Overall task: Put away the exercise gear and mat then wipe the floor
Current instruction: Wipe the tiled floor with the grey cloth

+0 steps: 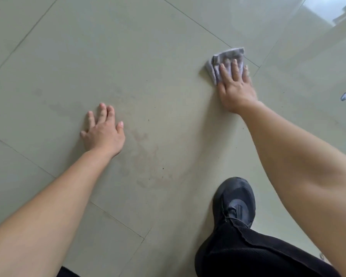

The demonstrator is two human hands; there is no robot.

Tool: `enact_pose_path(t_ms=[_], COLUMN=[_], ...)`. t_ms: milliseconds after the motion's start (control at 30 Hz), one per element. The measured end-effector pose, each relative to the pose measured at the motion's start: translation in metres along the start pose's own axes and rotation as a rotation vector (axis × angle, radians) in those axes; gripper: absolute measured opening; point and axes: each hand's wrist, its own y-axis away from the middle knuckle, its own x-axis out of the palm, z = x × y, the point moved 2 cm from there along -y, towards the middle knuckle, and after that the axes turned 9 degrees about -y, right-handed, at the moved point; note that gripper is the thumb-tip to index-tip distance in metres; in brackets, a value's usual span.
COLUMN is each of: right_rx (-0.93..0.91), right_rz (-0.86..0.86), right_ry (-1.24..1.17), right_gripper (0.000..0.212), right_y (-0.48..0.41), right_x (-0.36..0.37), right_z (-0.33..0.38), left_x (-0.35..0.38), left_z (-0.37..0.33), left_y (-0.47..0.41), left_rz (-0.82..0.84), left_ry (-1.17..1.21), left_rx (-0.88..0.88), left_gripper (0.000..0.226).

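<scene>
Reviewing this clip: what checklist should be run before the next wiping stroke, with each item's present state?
1. Cloth flat under the right hand: ok.
2. Left hand flat on the floor, bracing: ok.
3. Brownish smudges between the hands wiped away: not ok.
4. Shoe apart from the cloth: ok.
5. Mat and gear put away: cannot tell, none in view.

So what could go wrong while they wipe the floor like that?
The cloth under the right hand is well away from the reddish smudges beside the left hand, so those might get missed. The left hand leans flat on the shiny floor and could slip if it is damp. The black shoe stands near the smudges and might spread dirt.
</scene>
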Motion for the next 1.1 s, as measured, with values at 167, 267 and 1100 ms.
enact_pose_path(t_ms=[167,267,1100], right_rx=[0.285,0.143,-0.454], right_rz=[-0.072,-0.057,0.067], right_ry=[-0.221,-0.241,-0.103], right_gripper=[0.063,0.059,0.053], right_y=[0.056,0.116,-0.021], right_x=[0.022,0.057,0.021], right_z=[0.032,0.095,0.159], left_x=[-0.006,-0.007,-0.014], left_z=[-0.007,-0.014,0.011], left_y=[-0.003,-0.005,-0.074], left_rz=[-0.092,-0.217,0.085], left_ry=[0.032,0.116,0.145], left_rx=[-0.029,-0.084,-0.154], left_gripper=[0.054,0.046,0.068])
